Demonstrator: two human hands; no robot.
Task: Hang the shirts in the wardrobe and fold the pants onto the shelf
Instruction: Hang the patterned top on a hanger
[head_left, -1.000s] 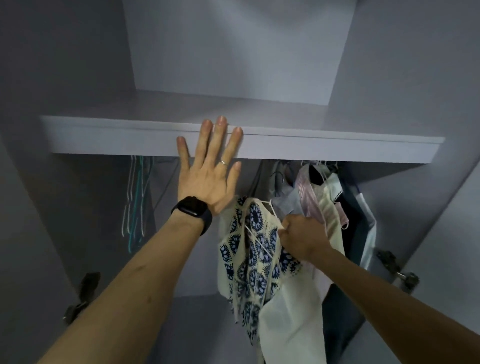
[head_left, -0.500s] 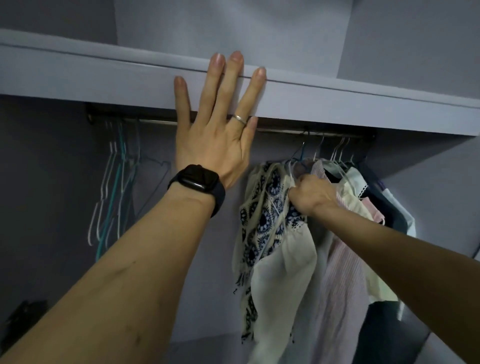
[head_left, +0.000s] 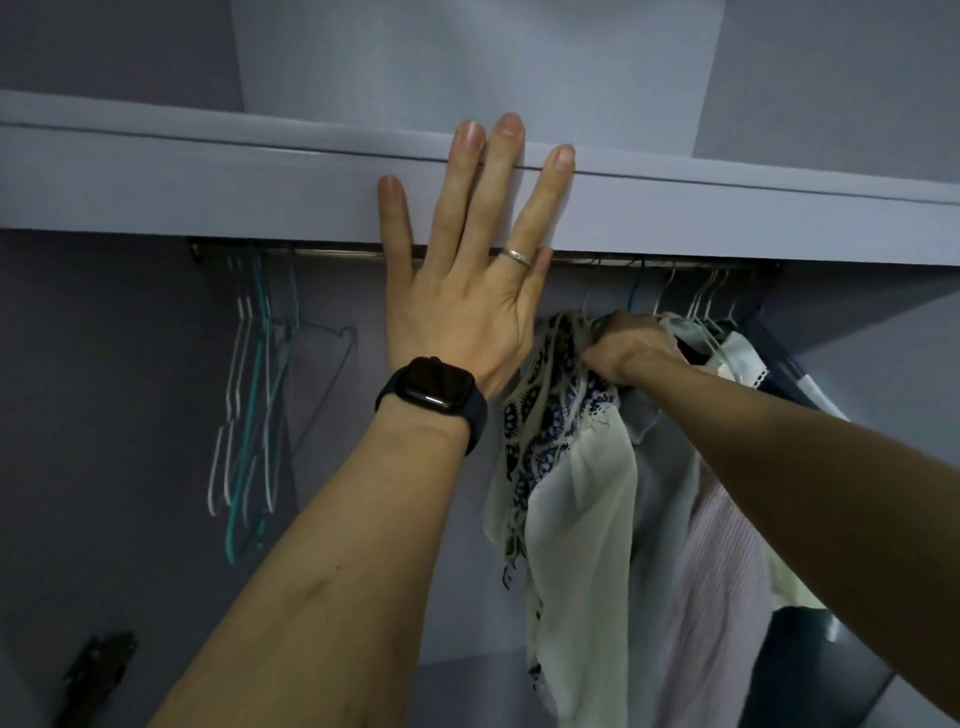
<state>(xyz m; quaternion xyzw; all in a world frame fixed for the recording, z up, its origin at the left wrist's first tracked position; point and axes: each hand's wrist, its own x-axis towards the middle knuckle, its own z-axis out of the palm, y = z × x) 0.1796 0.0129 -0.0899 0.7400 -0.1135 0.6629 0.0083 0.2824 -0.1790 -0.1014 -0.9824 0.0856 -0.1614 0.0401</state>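
Observation:
My left hand (head_left: 467, 280) lies flat with straight, spread fingers against the front edge of the wardrobe shelf (head_left: 208, 192). My right hand (head_left: 631, 348) grips the top of a cream shirt with a blue flower pattern (head_left: 561, 467) on its hanger, just under the metal rail (head_left: 613, 259). The hanger's hook reaches up toward the rail; whether it sits on the rail is hidden by my hands. The shirt hangs down below my fist.
Several shirts (head_left: 727, 519) hang on the rail to the right of my right hand. Several bare wire hangers (head_left: 254, 405) hang at the rail's left end. A door hinge (head_left: 98, 670) shows at the lower left.
My right hand has lifted the patterned shirt up to the rail. The left hand stays pressed on the shelf edge while the view has moved closer and lower.

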